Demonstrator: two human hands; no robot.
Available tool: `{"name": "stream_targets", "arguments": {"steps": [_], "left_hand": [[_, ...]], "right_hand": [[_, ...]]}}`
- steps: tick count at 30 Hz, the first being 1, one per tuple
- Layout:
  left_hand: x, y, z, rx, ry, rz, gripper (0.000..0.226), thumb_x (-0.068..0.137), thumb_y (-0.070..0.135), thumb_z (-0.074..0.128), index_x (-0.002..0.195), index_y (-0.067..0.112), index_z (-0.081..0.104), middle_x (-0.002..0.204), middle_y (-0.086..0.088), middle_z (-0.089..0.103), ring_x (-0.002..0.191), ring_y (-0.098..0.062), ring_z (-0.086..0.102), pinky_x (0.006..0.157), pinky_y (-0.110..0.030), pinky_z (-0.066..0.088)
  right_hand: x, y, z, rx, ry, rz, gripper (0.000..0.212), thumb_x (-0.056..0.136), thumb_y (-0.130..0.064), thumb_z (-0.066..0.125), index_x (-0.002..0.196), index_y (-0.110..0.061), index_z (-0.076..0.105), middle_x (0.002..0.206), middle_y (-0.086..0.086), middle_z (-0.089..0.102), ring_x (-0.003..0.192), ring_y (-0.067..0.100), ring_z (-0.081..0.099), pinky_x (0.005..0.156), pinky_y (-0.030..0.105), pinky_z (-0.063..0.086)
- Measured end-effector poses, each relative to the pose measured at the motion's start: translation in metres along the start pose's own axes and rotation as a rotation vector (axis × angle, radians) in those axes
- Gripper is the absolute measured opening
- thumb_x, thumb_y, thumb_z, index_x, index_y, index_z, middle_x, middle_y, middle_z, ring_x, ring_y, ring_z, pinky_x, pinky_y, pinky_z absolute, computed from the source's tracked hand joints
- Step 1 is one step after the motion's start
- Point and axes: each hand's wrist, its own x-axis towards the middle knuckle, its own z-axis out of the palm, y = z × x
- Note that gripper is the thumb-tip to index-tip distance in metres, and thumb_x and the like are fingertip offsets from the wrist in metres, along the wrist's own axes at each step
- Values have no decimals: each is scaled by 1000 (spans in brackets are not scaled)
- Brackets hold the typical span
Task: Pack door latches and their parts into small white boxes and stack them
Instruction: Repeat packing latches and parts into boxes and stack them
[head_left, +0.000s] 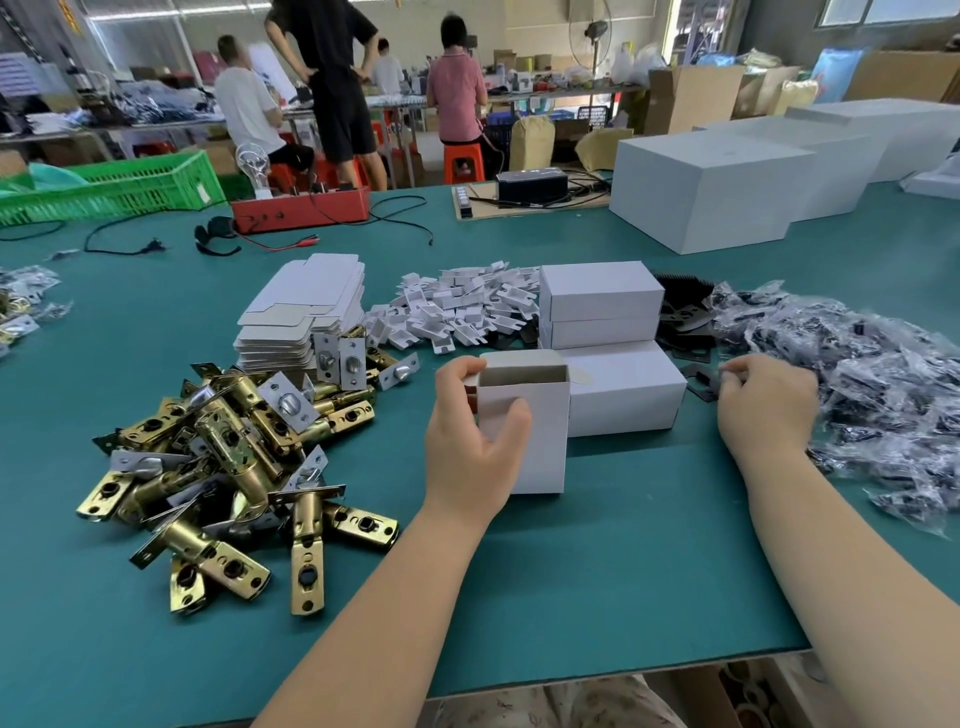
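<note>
A green-topped bench (597, 545) fills a busy workshop, and at its middle the left hand (470, 441) grips an open white box (535, 441) standing upright. Left of the box lies a heap of brass door latches (228, 457); right of it the right hand (763, 405) pinches a black plate (701, 382) beside bagged parts (872, 374). Closed white boxes (602, 306) are stacked just behind it.

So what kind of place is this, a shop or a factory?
Most likely a small factory packing floor: a heap of brass door latches on a green worktable, flat unfolded cartons, and other workers at benches behind.
</note>
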Motion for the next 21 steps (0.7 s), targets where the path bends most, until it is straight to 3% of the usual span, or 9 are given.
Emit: {"name": "stream_targets", "arguments": {"steps": [6,12,16,18,21], "left_hand": [[0,0,0,-4,1,21,32,77,33,58,104,42,41,98,2,63,84,-14,59,69,-24,45],[-2,3,-3,-47,-60,71,38,74,39,59,108,43,41,99,16,61,87,-5,59,74,-25,50],[-2,2,-3,-86,-95,146,37,78,39,49,114,42,43,89,33,58,79,2,53,69,-7,38],[-1,1,-3,-100,-104,149,38,80,38,47,118,43,43,85,31,57,76,1,51,67,-8,38],[-1,0,-3,-143,-109,117,41,81,40,47,121,47,42,83,22,61,74,-2,53,65,-13,42]], "right_hand": [[-6,-2,-1,380,77,43,18,100,-17,40,112,-7,48,98,9,57,85,27,50,71,35,35],[-10,-17,-8,563,113,29,38,96,-14,52,133,-7,46,102,2,53,93,17,51,85,32,42],[-21,-46,-19,567,113,-149,23,94,-13,55,115,-16,64,98,2,60,93,18,53,91,33,43],[-36,-69,-28,728,78,-204,24,93,-15,59,114,-20,67,97,-6,66,93,13,59,86,27,46],[-58,-106,-47,1048,-31,-270,23,88,-9,64,100,-29,67,82,-17,69,78,3,62,75,15,48]]}}
